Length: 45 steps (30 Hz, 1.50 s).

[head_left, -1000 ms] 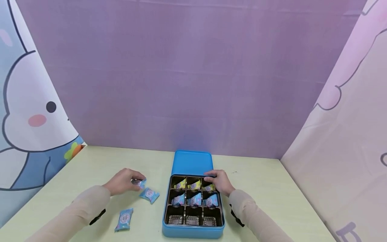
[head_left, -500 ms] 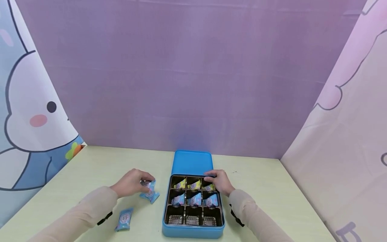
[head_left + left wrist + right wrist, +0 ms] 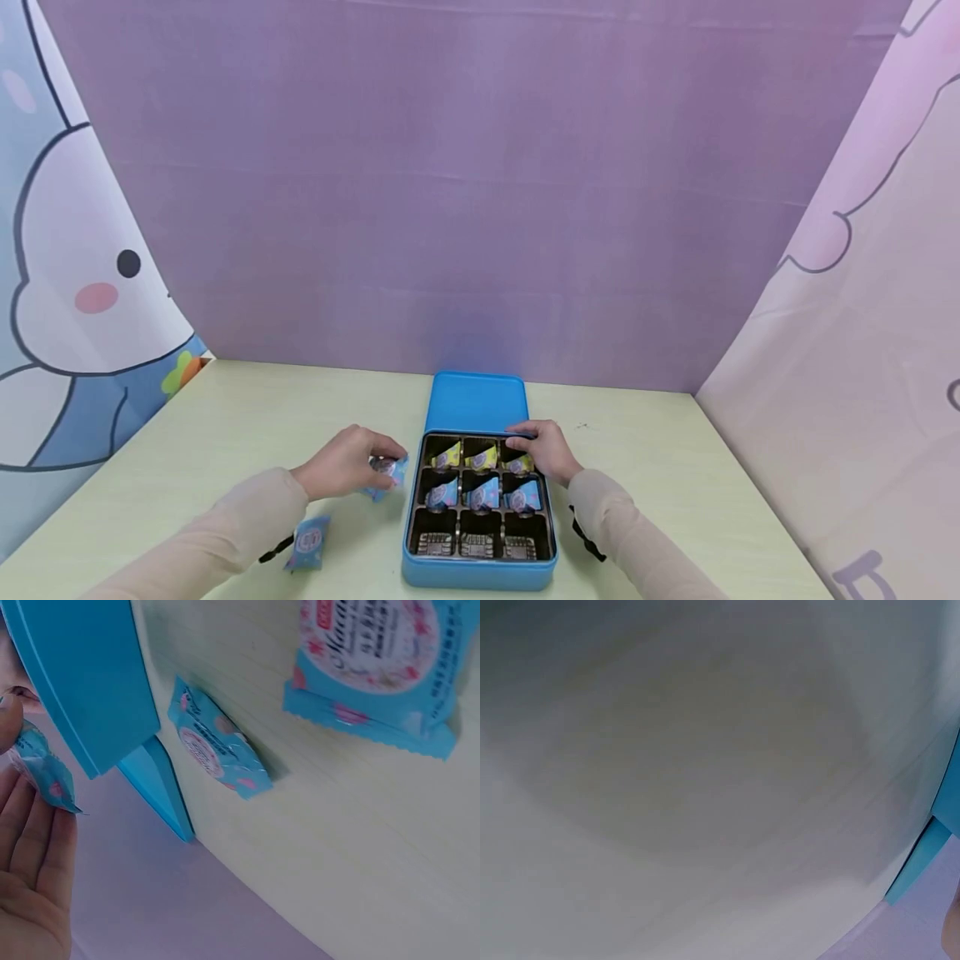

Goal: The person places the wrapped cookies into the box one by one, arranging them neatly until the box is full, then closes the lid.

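Observation:
My left hand (image 3: 375, 463) pinches a small blue wrapped packet (image 3: 392, 469) just left of the open blue tin (image 3: 480, 577). In the left wrist view that packet (image 3: 43, 771) sits at my fingertips (image 3: 30, 825) beside the tin's wall (image 3: 79, 675). The tin's tray has three yellow packets (image 3: 480, 458) in the far row, three blue ones (image 3: 483, 495) in the middle row, and a bare near row. My right hand (image 3: 517, 442) holds the tin's far right rim. The right wrist view is blurred tabletop with a blue corner (image 3: 928, 856).
The tin's blue lid (image 3: 477, 402) lies flat behind it. A second blue packet (image 3: 373, 494) lies on the table under my left hand, a third (image 3: 307, 542) near my left sleeve. Both show in the left wrist view (image 3: 219, 742) (image 3: 379, 671). Purple backdrop behind.
My left hand has carried its blue packet rightward from the loose packets to the tin's left wall. The right hand and tin have stayed still.

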Each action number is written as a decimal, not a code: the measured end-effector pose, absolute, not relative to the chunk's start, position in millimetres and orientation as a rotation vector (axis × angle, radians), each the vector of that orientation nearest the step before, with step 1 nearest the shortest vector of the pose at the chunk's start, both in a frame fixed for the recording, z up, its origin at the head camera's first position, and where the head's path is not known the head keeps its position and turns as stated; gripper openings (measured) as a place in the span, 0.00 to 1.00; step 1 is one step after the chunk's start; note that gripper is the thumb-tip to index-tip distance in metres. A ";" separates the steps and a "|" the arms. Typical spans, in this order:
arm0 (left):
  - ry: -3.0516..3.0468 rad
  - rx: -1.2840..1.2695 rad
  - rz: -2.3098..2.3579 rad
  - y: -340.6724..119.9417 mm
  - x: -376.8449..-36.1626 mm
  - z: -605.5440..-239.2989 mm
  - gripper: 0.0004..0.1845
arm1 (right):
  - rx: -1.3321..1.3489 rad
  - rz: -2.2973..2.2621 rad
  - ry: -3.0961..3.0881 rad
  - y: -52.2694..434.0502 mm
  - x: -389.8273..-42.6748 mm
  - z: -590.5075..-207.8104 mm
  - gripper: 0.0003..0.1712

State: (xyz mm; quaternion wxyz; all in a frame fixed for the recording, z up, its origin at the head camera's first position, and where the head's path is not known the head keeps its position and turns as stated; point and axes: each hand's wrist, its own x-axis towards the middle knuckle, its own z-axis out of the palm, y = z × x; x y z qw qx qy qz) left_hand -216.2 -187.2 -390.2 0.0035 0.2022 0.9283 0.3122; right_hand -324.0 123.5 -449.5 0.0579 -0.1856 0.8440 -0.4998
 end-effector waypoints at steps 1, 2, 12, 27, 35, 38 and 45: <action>2.906 0.636 0.984 -185.7 -215.8 -389.3 0.19 | -0.560 -1.516 2.558 123.6 -324.2 -449.4 0.16; 2.902 0.641 0.988 -184.2 -215.6 -388.5 0.19 | -0.560 -1.517 2.558 123.7 -324.1 -449.4 0.16; 2.836 0.651 1.040 -169.0 -211.7 -387.6 0.20 | -0.555 -1.538 2.558 126.2 -324.1 -449.5 0.16; 2.828 0.700 1.034 -157.6 -204.1 -383.6 0.19 | -0.580 -1.579 2.550 124.8 -323.8 -450.3 0.16; 2.817 0.682 1.071 -151.1 -200.4 -386.3 0.20 | -0.596 -1.567 2.553 123.2 -321.6 -449.6 0.16; 2.801 0.671 1.105 -147.6 -198.8 -386.4 0.20 | -0.602 -1.560 2.555 123.9 -323.2 -450.2 0.16; 2.764 0.671 1.154 -139.1 -195.7 -386.0 0.19 | -0.583 -1.568 2.552 125.8 -326.3 -450.3 0.16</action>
